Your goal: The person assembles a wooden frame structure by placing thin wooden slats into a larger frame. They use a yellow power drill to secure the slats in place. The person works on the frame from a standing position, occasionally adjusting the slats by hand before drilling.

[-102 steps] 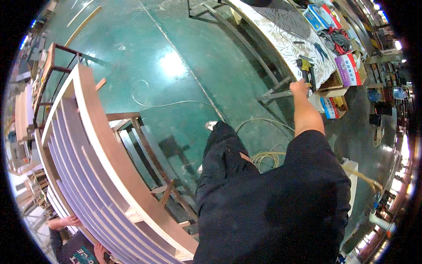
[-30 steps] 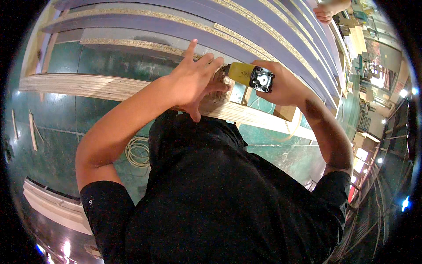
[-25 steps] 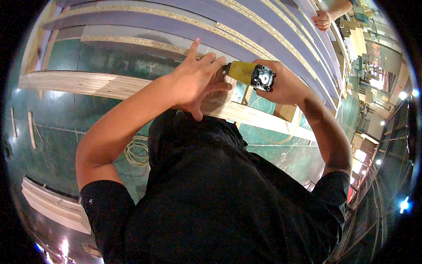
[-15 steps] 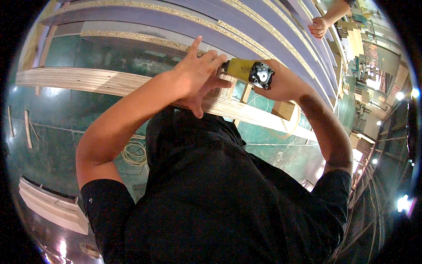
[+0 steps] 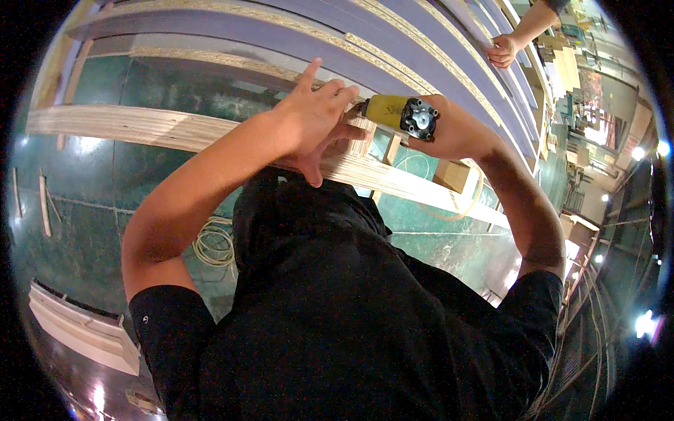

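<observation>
My left hand (image 5: 312, 123) is spread over the layered wooden beam (image 5: 119, 125), thumb toward me and fingers reaching to the far side. It rests against a short wood piece (image 5: 359, 139) on the beam; the contact under the palm is hidden. In my right hand (image 5: 453, 130) is a yellow nail gun (image 5: 386, 111) with a black, bolted end cap. Its dark nose points left, close by the fingertips of my left hand. Whether the nose touches wood cannot be seen.
Beyond the beam lie long purple-grey panels (image 5: 281, 43) with chipboard-edged strips. At the upper right, a co-worker's hand (image 5: 503, 52) touches the frame. A coiled hose (image 5: 214, 242) lies on the green floor, with white boards (image 5: 84, 326) at lower left.
The nail gun and my right hand have shifted very slightly. My left hand stays nearly in place. The co-worker's hand has moved a little left and down onto the frame.
</observation>
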The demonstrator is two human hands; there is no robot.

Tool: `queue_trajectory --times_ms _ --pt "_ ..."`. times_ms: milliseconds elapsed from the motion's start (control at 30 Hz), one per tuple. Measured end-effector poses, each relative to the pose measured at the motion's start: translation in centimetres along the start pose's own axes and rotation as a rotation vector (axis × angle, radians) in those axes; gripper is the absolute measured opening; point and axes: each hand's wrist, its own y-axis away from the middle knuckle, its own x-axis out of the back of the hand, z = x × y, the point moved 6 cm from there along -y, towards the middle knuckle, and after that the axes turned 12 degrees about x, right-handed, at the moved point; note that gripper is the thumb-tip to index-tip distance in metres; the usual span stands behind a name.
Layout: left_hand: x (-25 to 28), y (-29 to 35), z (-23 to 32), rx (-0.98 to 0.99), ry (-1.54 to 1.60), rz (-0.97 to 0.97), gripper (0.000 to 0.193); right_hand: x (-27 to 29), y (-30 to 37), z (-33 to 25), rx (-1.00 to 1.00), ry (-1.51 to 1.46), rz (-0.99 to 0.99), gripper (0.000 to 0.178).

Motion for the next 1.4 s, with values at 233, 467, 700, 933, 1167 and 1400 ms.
queue_trajectory --times_ms 233,467,700,933,1167,1400 --pt "0.6 -0.1 0.4 0.037 -0.039 -0.095 0.098 -0.5 0.9 1.0 -0.107 -0.014 -0.020 0.070" --pt "0.4 -0.2 0.7 0.056 -0.078 -0.112 0.113 -0.7 2.6 2.4 0.133 0.000 0.229 0.044" --pt "1.8 -1.1 1.7 0.058 -0.003 -0.064 0.110 -1.9 8.2 6.5 -0.207 -0.051 0.013 0.057" --pt "0.1 -10.5 9.3 0.056 0.037 -0.129 0.111 -1.2 23.5 16.0 -0.221 -0.037 0.222 0.053" --pt "-3.8 -20.1 24.0 -0.139 -0.039 -0.156 0.114 -1.0 29.9 25.3 -0.269 -0.058 0.240 0.046" --pt "-6.2 -22.2 28.9 -0.122 -0.030 -0.102 0.113 -2.1 28.9 28.3 -0.046 -0.144 0.219 0.055"
